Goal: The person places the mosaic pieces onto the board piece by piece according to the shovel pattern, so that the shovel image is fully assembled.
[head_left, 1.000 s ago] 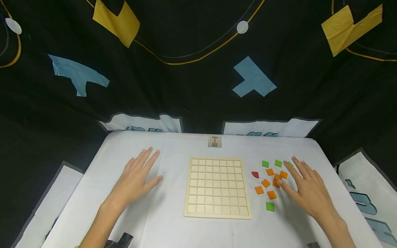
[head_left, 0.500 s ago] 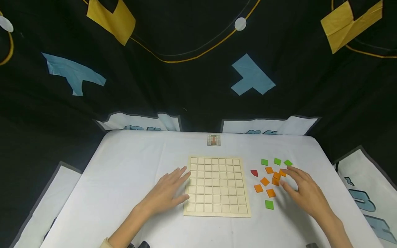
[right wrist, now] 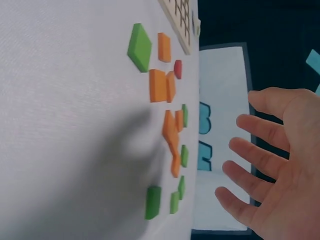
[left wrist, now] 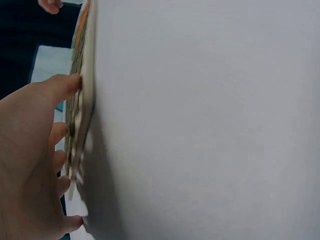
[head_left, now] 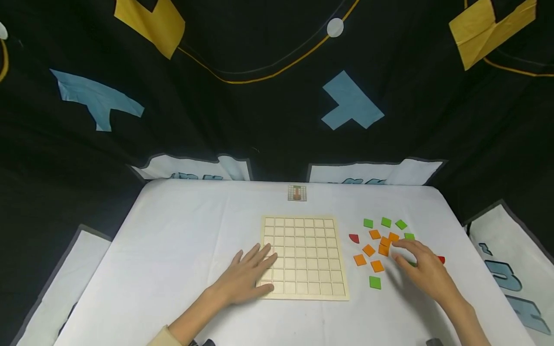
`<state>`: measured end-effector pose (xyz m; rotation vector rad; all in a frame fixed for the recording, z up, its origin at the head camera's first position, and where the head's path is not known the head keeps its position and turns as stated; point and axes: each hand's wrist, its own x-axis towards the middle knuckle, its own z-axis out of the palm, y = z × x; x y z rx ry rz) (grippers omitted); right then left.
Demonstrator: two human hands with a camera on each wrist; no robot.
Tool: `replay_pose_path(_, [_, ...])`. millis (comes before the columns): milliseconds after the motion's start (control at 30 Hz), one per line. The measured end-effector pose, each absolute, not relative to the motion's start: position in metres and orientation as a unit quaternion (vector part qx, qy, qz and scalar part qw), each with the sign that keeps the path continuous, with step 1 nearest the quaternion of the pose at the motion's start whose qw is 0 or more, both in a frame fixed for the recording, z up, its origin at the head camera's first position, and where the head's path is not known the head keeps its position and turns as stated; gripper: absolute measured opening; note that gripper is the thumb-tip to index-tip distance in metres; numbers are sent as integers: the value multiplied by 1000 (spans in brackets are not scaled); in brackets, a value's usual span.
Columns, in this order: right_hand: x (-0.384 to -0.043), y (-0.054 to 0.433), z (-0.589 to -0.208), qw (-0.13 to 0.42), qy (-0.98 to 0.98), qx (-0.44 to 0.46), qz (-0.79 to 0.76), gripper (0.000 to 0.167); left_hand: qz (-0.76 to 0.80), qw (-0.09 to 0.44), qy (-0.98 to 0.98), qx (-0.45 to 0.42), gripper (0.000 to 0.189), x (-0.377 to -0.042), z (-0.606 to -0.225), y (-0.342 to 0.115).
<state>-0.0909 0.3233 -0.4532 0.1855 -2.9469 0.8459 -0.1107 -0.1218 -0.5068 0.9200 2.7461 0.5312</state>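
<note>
The left hand (head_left: 244, 281), fingers spread and released, is laid across the left edge of the gridded board (head_left: 307, 259), mid-table; since 1.0 s ago it has been brought over from well apart. A strip of white tabletop (head_left: 346, 269) is left between the board's right edge and the tiles. Counted: two red tiles (head_left: 354, 238), seven orange tiles (head_left: 377, 266), six green tiles (head_left: 374, 282), some partly hidden. The right hand (head_left: 424, 269) is held above, fingers loosely bent, nothing grasped.

blue lettering (head_left: 504, 276) on white panel (head_left: 512, 254), unreadable
</note>
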Motion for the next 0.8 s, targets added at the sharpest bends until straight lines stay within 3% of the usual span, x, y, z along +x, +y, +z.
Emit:
replay_pose_path(467, [-103,334,-483,-28,-952,9,305,39,142,93,933,317,69,-108,-511,-118])
replay_pose_path(800, [-124,346,-493,23,-953,-10,302,37,142,97,932,318,69,-109,-508,-120])
